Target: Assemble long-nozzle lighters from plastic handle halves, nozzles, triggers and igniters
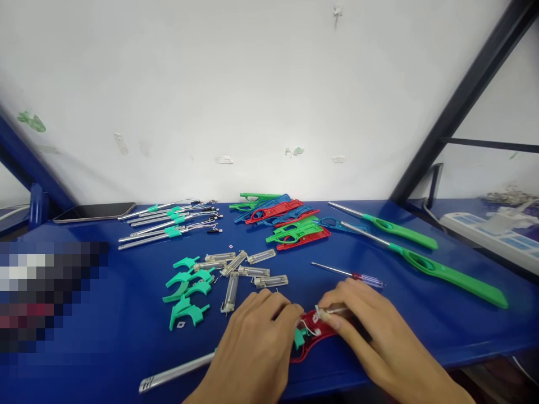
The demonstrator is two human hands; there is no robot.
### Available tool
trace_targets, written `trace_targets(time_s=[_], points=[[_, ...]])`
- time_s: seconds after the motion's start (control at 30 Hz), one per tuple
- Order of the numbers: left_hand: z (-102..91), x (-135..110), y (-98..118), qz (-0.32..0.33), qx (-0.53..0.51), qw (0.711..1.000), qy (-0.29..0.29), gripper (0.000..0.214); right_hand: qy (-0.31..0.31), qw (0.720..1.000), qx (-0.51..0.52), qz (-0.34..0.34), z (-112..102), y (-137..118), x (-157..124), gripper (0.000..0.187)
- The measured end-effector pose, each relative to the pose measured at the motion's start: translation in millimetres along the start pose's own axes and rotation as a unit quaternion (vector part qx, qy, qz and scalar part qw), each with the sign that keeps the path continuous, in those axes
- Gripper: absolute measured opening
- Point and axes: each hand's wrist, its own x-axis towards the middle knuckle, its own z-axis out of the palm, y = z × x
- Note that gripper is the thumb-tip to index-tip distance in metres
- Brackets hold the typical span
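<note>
Head: red shell near table edge

- Red handle shell — open, lower centre, teal trigger inside
- Silver tube — slanting, lower left
- Clear tank — partly hidden, lower right of centre

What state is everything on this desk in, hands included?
Red shell: open, parts inside
Left hand: curled over that shell, grip hidden
Right hand: pinching a clear part
Green lighters: assembled, lying flat
Screwdriver: lying flat, untouched
Wired tubes: loose, roughly side by side
Clear tanks: loose, scattered
Teal pieces: loose, clustered
Shell halves: open, piled
Dark-screened device: lying flat
</note>
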Motion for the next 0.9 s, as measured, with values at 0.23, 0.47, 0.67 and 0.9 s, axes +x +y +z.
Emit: trace_targets(time_s=[0.23,0.47,0.67,0.9], points=[[-0.6,2.3,-0.1,0.012,0.017,1.0,0.009,0.033,-0.006,1.0,0.012,-0.028,2.5,1.5,4.6,0.012],[-0.5,1.7,1.5,0.02,0.03,0.999,0.01,0.031,-0.017,0.999,0.01,-0.027,2.1,0.2,5.8,0.013],[-1.2,0.4,2.0,0.019,0.035,0.999,0.002,0.031,-0.004,0.999,0.001,-0.036,2.0,-0.6,6.5,0.014],[-3.3,1.4,3.6,0.02,0.036,0.999,-0.015,0.03,-0.003,0.999,-0.006,-0.031,2.1,-0.2,5.7,0.013]])
